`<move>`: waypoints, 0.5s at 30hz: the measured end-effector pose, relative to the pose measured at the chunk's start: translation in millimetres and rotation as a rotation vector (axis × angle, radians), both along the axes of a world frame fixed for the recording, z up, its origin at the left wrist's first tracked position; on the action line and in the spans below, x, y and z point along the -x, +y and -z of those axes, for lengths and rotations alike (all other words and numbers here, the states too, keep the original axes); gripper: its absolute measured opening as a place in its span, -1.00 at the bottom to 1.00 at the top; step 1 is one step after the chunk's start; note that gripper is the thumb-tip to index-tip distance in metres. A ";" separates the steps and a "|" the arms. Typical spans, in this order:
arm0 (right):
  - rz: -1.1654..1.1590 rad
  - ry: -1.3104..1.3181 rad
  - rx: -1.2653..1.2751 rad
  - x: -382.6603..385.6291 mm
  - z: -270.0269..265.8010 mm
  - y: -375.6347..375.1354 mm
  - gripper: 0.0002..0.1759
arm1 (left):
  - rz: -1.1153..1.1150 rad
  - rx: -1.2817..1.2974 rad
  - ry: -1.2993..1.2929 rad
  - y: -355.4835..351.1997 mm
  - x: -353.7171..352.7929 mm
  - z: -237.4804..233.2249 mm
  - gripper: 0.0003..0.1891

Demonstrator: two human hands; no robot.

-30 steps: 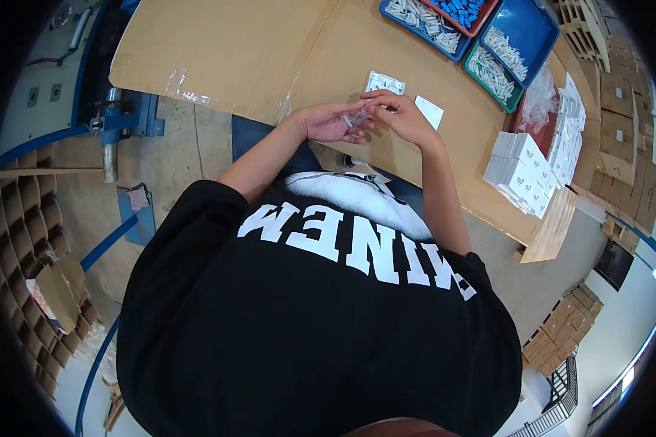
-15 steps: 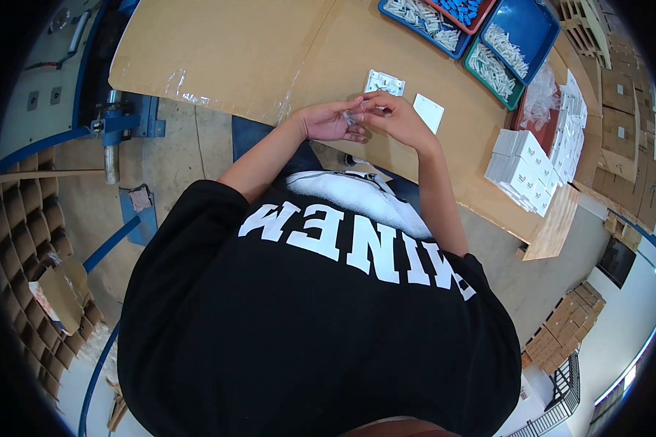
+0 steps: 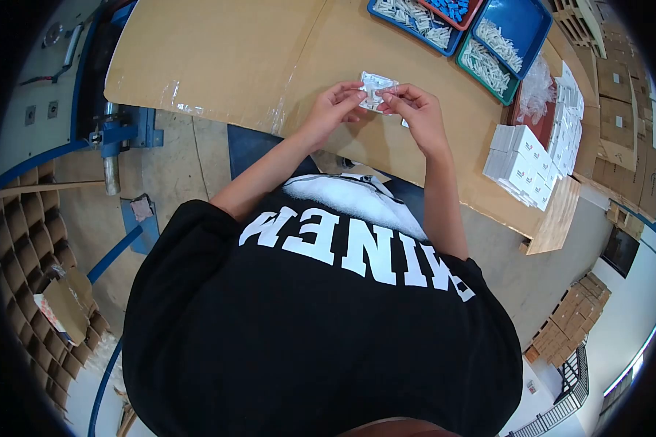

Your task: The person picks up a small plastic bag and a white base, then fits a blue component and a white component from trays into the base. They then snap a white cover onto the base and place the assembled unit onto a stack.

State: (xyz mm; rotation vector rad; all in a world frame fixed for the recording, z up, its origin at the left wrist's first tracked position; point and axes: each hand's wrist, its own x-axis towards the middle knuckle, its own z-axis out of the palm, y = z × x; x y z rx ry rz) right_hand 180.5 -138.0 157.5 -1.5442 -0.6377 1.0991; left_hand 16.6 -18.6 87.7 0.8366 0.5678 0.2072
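Both hands meet over a small white tray-like piece (image 3: 376,81) on the brown cardboard-covered table. My left hand (image 3: 337,109) is at its left edge, thumb and fingers pinched together on something small. From the right, my right hand (image 3: 418,111) reaches in with its fingertips also pinched. Between the fingertips there seems to be a small clear or whitish item, too small to make out. Just below my right fingers, only a small corner of a white card (image 3: 405,123) shows.
Blue tray (image 3: 444,47), green tray (image 3: 504,95) and red tray (image 3: 468,25) at the back right hold white and blue small parts. Stacked white boxes (image 3: 521,164) stand at the table's right edge, beside clear plastic bags (image 3: 537,91). A blue metal machine (image 3: 124,135) is left.
Both hands have moved forward, from the near side of the white piece to over it. My right hand now covers most of the white card. The fingers of my left hand have closed from a cupped palm.
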 end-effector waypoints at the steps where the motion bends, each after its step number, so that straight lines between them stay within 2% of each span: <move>1: -0.001 -0.001 0.000 1.4 -2.8 0.0 -0.83 | -0.068 -0.060 0.035 -0.9 -0.9 -2.7 -0.62; 4: 0.005 0.019 -0.020 4.5 -6.1 1.1 -0.83 | -0.057 -0.034 -0.050 4.1 1.2 1.2 -0.67; 11: -0.014 0.018 -0.020 6.5 0.2 0.2 -0.82 | -0.025 -0.075 -0.052 4.5 3.6 -5.3 -0.72; 15: -0.051 -0.055 0.005 11.5 1.4 -1.3 -0.78 | -0.015 0.020 -0.044 5.1 3.2 -6.5 -0.81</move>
